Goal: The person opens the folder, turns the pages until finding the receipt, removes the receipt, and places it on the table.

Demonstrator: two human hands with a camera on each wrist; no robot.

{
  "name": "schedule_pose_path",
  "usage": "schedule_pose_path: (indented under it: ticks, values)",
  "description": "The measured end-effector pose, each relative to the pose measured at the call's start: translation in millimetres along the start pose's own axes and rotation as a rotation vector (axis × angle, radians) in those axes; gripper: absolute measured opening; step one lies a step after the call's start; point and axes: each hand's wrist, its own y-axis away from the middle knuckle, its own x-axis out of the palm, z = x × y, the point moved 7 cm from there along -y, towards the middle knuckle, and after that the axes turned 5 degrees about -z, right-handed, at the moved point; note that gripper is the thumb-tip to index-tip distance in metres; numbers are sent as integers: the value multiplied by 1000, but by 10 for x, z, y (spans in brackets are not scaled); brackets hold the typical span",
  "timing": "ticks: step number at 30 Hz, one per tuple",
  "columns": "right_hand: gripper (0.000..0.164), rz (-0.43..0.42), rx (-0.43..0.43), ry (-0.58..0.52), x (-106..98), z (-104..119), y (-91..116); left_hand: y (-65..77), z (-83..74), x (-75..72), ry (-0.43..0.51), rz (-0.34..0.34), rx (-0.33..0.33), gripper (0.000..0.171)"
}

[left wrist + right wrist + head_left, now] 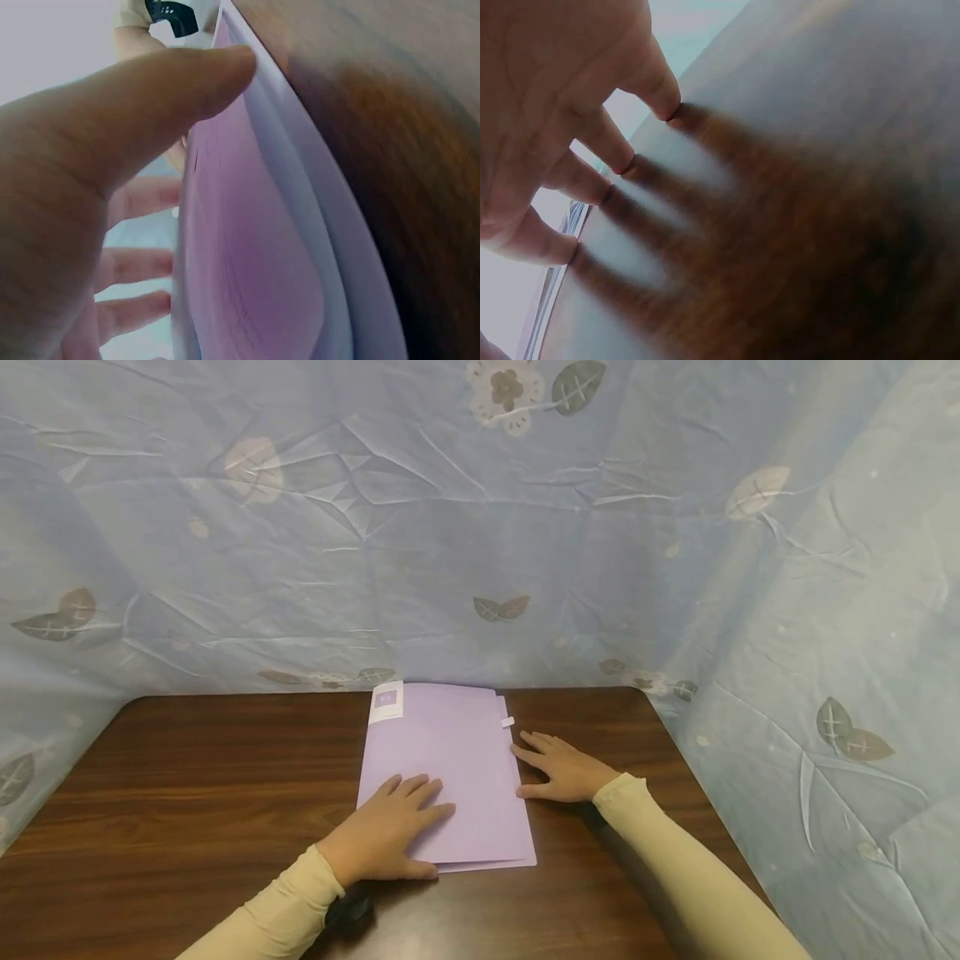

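Observation:
A closed lilac folder (457, 752) lies on the dark wooden table, a white label (386, 702) at its far left corner and a small white tab (507, 722) on its right edge. My left hand (390, 831) rests with spread fingers on the folder's near left part. In the left wrist view its thumb lies by the edge of the folder (247, 225), whose layers stand slightly apart. Beside the folder's right edge, my right hand (566, 768) has its fingers spread. The right wrist view shows the fingertips of that hand (562, 127) touching the tabletop.
The wooden table (187, 777) stretches to both sides of the folder. Behind it and along the right hangs a pale blue cloth (420, 552) with leaf and flower prints. A dark band shows under the left wrist.

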Motion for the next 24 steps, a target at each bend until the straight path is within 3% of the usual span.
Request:
schedule_pose_path:
  ticks: [8,15,24]
  values:
    - [87,-6,12,-16,-34,29,3,-195,-175,58,-36,-46,14,81]
    - [85,4,14,-8,-42,28,2,-445,-485,92,-156,-106,96,66]
    - [83,-7,-2,-33,-54,61,1,-623,-703,60,-238,-213,96,45]
